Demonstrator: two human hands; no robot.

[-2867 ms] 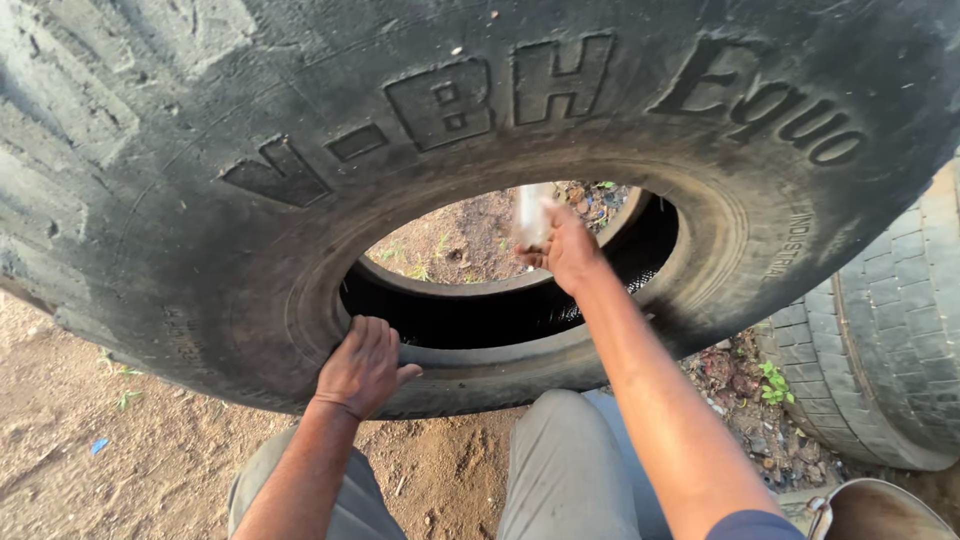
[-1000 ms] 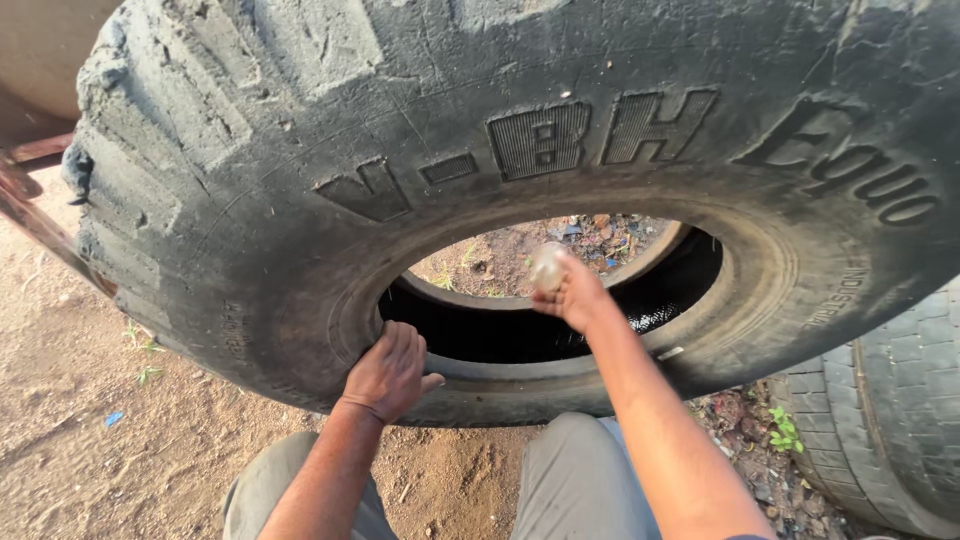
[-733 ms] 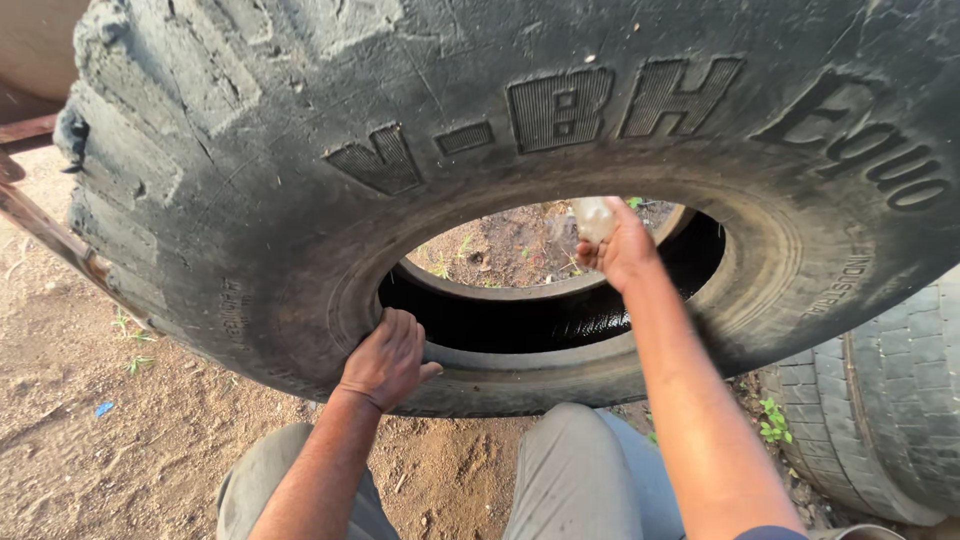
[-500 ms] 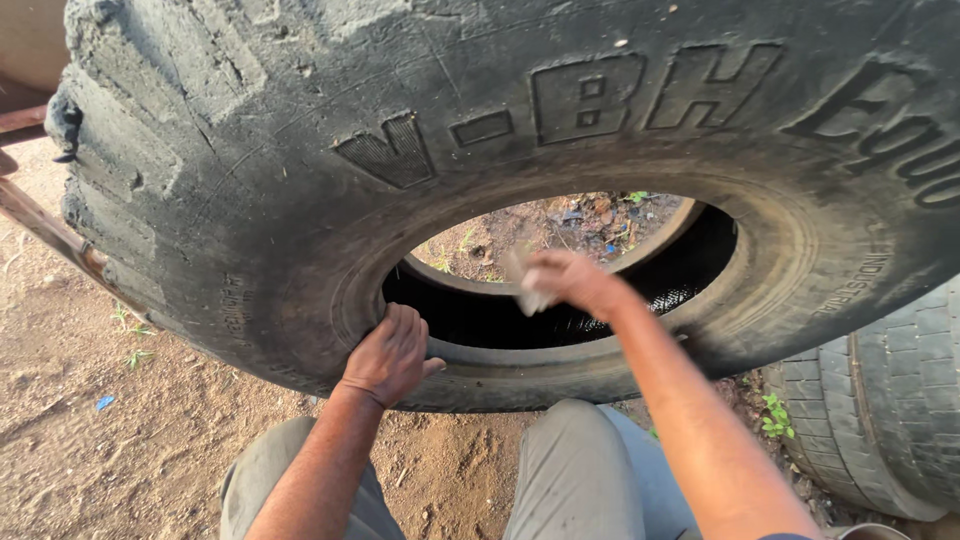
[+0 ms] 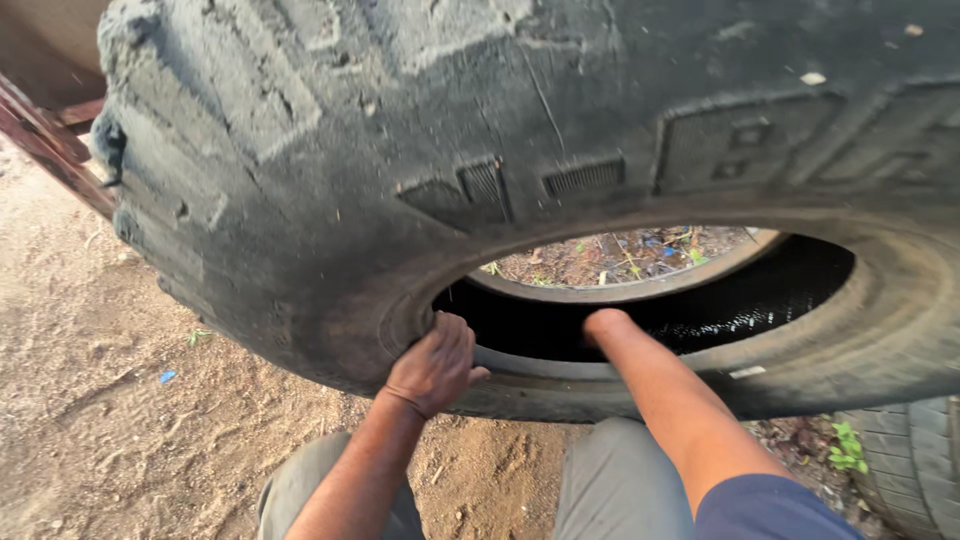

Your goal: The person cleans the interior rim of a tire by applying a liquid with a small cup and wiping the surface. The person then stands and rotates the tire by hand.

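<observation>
Head camera view, looking down at a large worn black tyre (image 5: 330, 190) that is tilted over bare brown dirt (image 5: 90, 400), with the person's grey-trousered knees (image 5: 620, 485) seen at the near edge.

At the far left, a rusty red metal bar (image 5: 45, 150) is seen behind the tyre's tread. A small blue scrap (image 5: 167, 377) lies on the dirt.

Left of centre, the left hand (image 5: 432, 365) is curled over the near rim of the tyre's centre hole, fingers hooked inside and thumb outside, gripping the rubber edge. This grip is unchanged from half a second ago.

Right of centre, the right forearm (image 5: 680, 410) is now pushed down into the dark hollow of the tyre. The right hand (image 5: 606, 322) is bent over the rim and mostly hidden, so whether it is open or closed cannot be told. Half a second ago it was raised in the opening with a pale cloth in it; the cloth is no longer visible. It is judged that work has shifted to the tyre's inner surface.

Through the hole, littered ground is seen. At the far right, part of a second tyre (image 5: 915, 470) and a small green weed (image 5: 845, 448) are seen.
</observation>
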